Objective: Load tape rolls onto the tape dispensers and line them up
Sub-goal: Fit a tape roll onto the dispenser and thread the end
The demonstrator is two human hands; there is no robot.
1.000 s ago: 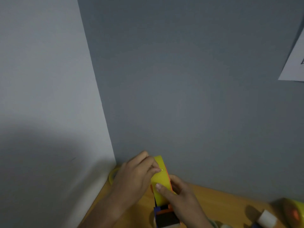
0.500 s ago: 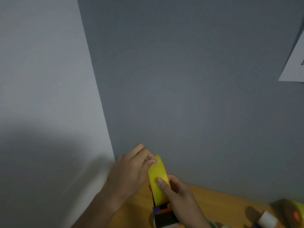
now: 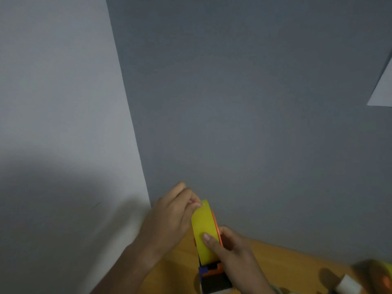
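Note:
A yellow tape roll [image 3: 203, 228] sits on an orange, blue and black tape dispenser [image 3: 213, 274], held up above the wooden table [image 3: 282, 266]. My right hand [image 3: 235, 253] grips the dispenser from the right, its thumb pressing on the roll's face. My left hand [image 3: 171, 217] pinches at the top edge of the roll with its fingertips. The dispenser's lower part runs out of the frame.
A grey wall rises close behind the table, with a white panel on the left. At the bottom right lie another yellow roll on an orange dispenser [image 3: 381, 274] and a white roll [image 3: 347, 285]. A sheet of paper [image 3: 384, 90] hangs on the wall at right.
Both hands have lifted the dispenser and roll a little higher and tilted it. My left fingertips have shifted up to the roll's top edge.

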